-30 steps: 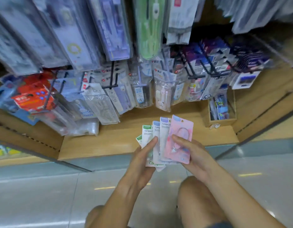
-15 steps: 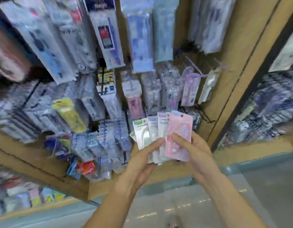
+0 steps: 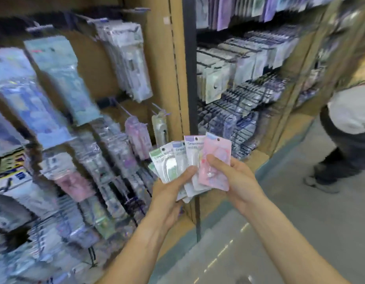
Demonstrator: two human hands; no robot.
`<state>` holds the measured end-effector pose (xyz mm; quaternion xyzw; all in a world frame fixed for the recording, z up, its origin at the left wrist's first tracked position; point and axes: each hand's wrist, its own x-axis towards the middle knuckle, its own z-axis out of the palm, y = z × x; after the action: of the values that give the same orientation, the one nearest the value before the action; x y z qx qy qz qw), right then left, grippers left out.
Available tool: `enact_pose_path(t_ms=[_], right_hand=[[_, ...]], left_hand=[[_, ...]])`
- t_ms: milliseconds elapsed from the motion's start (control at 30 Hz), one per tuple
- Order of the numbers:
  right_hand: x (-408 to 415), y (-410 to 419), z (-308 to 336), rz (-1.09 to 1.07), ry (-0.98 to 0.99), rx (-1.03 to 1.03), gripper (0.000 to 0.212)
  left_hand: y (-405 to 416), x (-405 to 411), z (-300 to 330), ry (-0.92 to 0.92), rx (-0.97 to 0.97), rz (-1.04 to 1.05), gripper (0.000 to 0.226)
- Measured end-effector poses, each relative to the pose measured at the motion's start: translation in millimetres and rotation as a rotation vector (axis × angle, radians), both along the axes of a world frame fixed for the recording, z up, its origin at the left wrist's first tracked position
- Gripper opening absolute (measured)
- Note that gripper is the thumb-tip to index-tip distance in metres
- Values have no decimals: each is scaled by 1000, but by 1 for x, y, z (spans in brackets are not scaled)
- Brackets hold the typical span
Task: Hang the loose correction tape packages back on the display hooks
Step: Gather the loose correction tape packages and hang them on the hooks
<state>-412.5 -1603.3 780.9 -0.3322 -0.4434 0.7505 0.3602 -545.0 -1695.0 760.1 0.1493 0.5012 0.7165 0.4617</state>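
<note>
Head view shows the person's left hand (image 3: 173, 191) and right hand (image 3: 232, 177) together holding a fan of flat, carded correction tape packages (image 3: 189, 162) in pastel plastic blisters, held up in front of the display at about the centre of the frame. The left thumb lies curled across the green-and-white packs at the nine o'clock side of the fan, while the right thumb and fingers (image 3: 213, 160) pinch the pink carded package (image 3: 215, 160) at the three o'clock end, which sits on top of the rest. None of the held packs is on a hook yet, so the step in hand looks like sorting: picking one package out of the fan and finding its matching peg. Just beyond the fan, at about eleven o'clock from it, thin wire display hooks (image 3: 161, 108) stick out of the brown pegboard panel (image 3: 157, 58), one carrying a hanging pink-lilac pack (image 3: 137, 134) and one a hanging clear pale-green pack (image 3: 160, 128); the picture is smeared there, so exact matches are hard to confirm. The next move probably calls for the right hand to draw the pink package free, line its punched hole at the top with a hook tip, and slide it on, while the left hand keeps the remaining packs from slipping.
</note>
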Motion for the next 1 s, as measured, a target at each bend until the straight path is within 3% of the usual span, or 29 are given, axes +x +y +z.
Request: enact_pose_path(t_ms=[100, 200, 433, 733, 833, 1000], right_hand=[[46, 45, -9, -76, -12, -17, 33], [87, 98, -25, -111, -10, -65, 35], [141, 240, -34, -24, -48, -82, 33], [113, 353, -5, 297, -88, 19, 36], [94, 374, 4, 403, -51, 44, 46], [64, 407, 3, 486, -85, 75, 31]], left_hand=[[53, 35, -5, 12, -13, -104, 44], [110, 68, -13, 5, -31, -148, 50], [231, 138, -18, -103, -121, 21, 58], [297, 142, 10, -89, -79, 351, 53], [311, 128, 15, -55, -46, 454, 56], [334, 110, 13, -38, -7, 503, 59]])
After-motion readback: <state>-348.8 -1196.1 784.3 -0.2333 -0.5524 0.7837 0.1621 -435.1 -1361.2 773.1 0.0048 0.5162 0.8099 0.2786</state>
